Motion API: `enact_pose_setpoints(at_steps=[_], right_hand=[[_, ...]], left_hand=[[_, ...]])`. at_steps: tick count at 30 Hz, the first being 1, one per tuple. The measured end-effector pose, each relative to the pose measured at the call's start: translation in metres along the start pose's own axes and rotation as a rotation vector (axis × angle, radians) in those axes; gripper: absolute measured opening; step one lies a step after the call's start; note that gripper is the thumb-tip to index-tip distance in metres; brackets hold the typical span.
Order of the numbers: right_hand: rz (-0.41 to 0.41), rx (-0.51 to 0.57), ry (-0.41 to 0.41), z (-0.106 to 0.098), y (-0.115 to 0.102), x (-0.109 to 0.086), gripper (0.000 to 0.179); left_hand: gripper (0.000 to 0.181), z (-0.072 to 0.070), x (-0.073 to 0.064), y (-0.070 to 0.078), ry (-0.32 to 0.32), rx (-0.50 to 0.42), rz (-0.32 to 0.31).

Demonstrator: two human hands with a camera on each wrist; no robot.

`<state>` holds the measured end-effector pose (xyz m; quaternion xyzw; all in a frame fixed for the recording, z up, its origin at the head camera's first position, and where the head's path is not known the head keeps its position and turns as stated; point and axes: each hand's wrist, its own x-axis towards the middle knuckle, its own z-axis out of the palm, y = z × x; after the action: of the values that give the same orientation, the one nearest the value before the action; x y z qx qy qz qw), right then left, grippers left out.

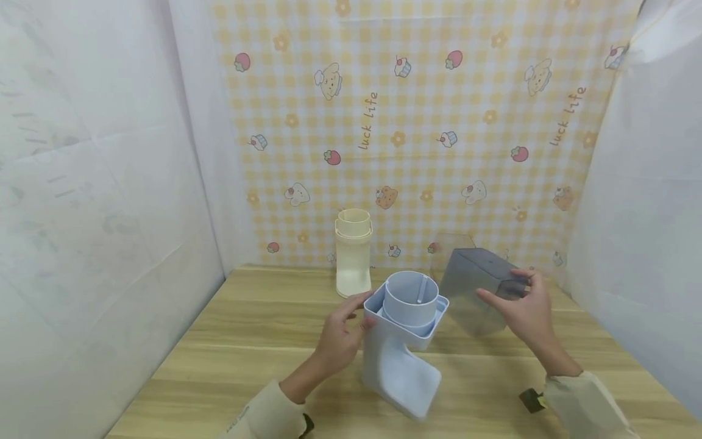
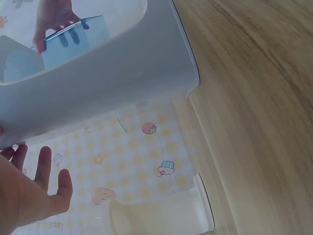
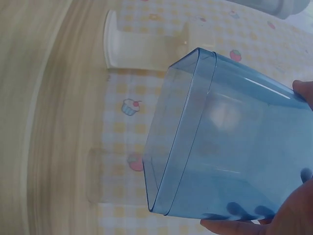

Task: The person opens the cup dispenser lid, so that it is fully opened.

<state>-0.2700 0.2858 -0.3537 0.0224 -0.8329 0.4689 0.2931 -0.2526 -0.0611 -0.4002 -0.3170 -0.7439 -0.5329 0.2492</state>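
A light blue plastic stand [image 1: 403, 360] has a square rim, a round collar on top and a foot curving out toward the front. It looks like the base of a pet feeder. My left hand [image 1: 342, 335] holds it at the upper left corner, thumb on the front wall. In the left wrist view the stand's wall [image 2: 132, 63] covers the upper part. Off to the right, my right hand [image 1: 526, 311] grips a translucent blue-grey container [image 1: 479, 289] by its upper end. Its open end points down, as the right wrist view shows of the blue container [image 3: 234, 142].
A cream stand [image 1: 353, 262] of similar shape stands at the back of the wooden table [image 1: 258, 341]. Beside the patterned backdrop [image 1: 384, 122], a clear colourless box [image 1: 455, 241] stands behind the blue-grey container. White sheets hang on both sides.
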Motion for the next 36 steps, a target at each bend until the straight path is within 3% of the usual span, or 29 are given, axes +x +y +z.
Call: enact_pose_setpoints(at_steps=[6, 15, 21, 30, 36], right_hand=[[-0.041, -0.010, 0.008, 0.009, 0.010, 0.002, 0.084], [0.019, -0.057, 0.002, 0.024, 0.020, 0.003, 0.087], [0.046, -0.140, 0.007, 0.032, 0.027, 0.008, 0.089], [0.054, -0.192, -0.001, 0.041, 0.039, 0.016, 0.092], [0.072, -0.211, 0.010, 0.046, 0.048, 0.019, 0.093]], left_hand=[[0.042, 0.000, 0.002, -0.003, 0.031, 0.007, -0.004], [0.032, 0.005, 0.005, -0.005, 0.128, -0.053, -0.029], [0.030, 0.007, 0.006, -0.009, 0.197, -0.031, -0.016], [0.037, 0.004, 0.007, -0.004, 0.202, 0.017, -0.021], [0.050, 0.006, 0.005, 0.001, 0.163, 0.090, -0.037]])
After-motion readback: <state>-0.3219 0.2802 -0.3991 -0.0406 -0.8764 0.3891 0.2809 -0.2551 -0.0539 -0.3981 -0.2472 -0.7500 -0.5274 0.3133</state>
